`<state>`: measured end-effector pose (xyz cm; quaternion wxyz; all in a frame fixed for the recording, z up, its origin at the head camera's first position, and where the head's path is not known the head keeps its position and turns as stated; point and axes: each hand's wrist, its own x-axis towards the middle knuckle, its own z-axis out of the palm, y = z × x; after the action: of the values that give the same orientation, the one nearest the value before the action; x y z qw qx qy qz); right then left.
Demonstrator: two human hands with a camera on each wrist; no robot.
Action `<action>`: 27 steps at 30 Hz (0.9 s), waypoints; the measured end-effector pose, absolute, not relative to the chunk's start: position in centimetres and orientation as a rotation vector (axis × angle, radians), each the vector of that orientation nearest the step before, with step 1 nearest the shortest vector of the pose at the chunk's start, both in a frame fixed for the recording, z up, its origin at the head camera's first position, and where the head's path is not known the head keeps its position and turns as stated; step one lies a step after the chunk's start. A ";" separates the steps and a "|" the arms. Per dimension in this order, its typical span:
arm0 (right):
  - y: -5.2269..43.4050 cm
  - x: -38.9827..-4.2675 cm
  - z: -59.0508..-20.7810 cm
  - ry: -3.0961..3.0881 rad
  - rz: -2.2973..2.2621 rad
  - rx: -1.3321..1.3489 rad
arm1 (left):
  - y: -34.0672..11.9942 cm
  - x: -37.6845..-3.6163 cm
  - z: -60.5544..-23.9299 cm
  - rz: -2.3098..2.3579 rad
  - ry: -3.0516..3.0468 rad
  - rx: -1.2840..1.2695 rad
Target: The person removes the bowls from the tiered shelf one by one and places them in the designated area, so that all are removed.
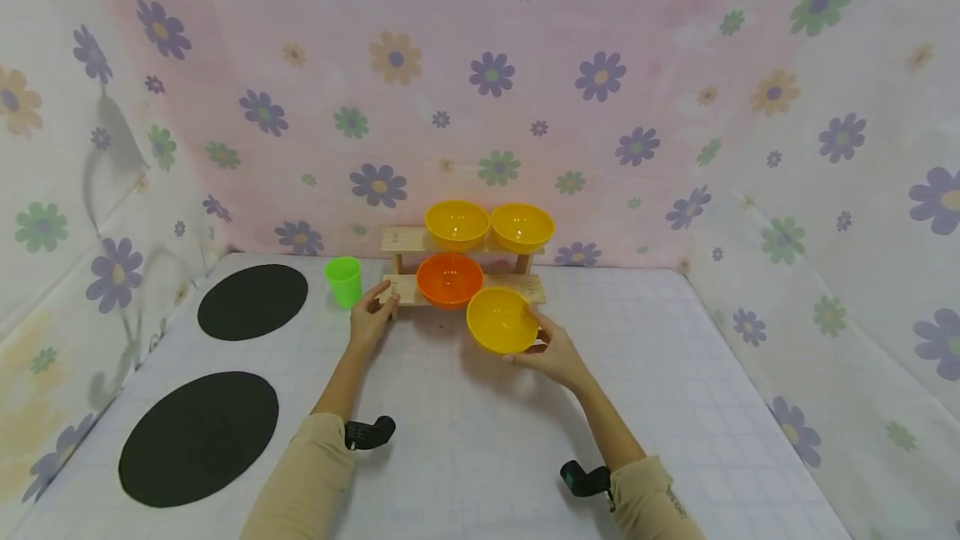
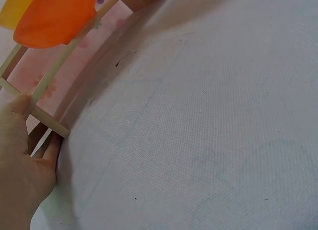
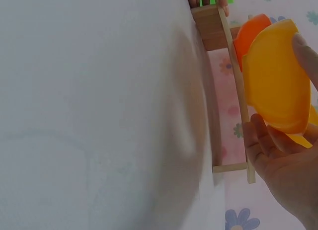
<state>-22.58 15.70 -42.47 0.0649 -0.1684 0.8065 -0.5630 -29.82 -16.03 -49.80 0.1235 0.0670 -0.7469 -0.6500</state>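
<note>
A two-tier wooden rack (image 1: 405,288) stands at the back of the table. My left hand (image 1: 371,317) grips the left end of its lower shelf, the thumb on top and the fingers down by the end piece (image 2: 49,121). In my right hand (image 1: 558,354) is a yellow bowl (image 1: 501,322), pinched at its right side with the thumb at the rim. It is tilted toward me, in front of the lower shelf's right half. Beside it an orange bowl (image 1: 450,282) sits on the lower shelf. Two more yellow bowls, left (image 1: 457,226) and right (image 1: 522,228), sit on the upper shelf.
A green cup (image 1: 345,282) stands just left of the rack, close to my left hand. Two black round mats, one far (image 1: 252,302) and one near (image 1: 199,438), lie on the table's left side. Flowered cloth walls (image 1: 450,148) rise behind and at both sides.
</note>
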 end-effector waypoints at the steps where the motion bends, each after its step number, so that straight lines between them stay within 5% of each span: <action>1: 15.6 -22.4 -42.5 2.426 -1.706 -0.513 | -16.0 -29.8 -49.8 -1.892 -2.177 0.194; 27: 11.8 -22.1 -47.0 2.319 -1.639 -0.732 | -16.0 -29.6 -49.7 -1.881 -2.182 0.197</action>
<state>-22.09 11.82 -46.98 0.1044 -0.2483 0.7864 -0.5559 -29.60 -15.95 -49.65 0.1268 0.0675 -0.7496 -0.6461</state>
